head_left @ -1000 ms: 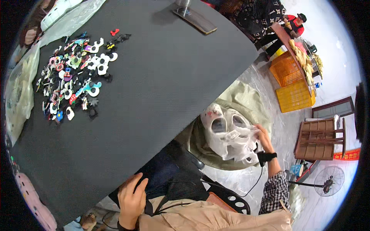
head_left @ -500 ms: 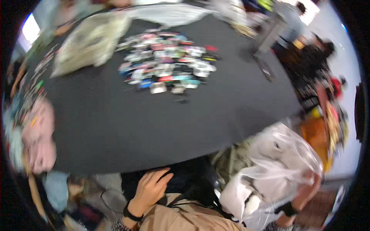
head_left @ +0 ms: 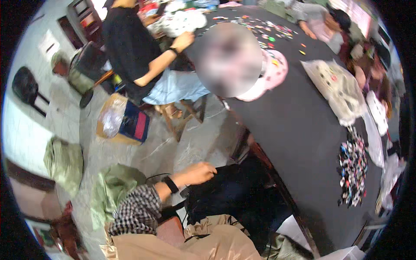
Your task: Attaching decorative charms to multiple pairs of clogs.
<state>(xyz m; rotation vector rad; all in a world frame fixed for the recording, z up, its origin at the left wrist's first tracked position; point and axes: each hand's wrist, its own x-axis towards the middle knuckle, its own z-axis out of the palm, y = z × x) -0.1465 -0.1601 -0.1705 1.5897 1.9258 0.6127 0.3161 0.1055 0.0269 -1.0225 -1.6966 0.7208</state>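
Note:
My left hand (head_left: 198, 173) hovers over my lap, beside dark black cloth (head_left: 234, 186). Its fingers look loosely curled together, and no object shows in them. A black band (head_left: 170, 184) circles that wrist, below a checked sleeve. My right hand is out of view. A strip of white plastic bag (head_left: 344, 254) shows at the lower right edge. Tan cloth (head_left: 173, 249) covers my lap.
A dark table (head_left: 277, 125) runs along my right, bearing a heap of small colourful pieces (head_left: 353, 169) and a filled clear bag (head_left: 338, 89). A person in black (head_left: 130, 43) sits ahead left, near a cardboard box (head_left: 110, 117). Green sacks (head_left: 65, 162) stand left.
My view has swung left, so the table and heap now lie to the right. My right hand and most of the white bag have left view. My left hand's fingers look more curled.

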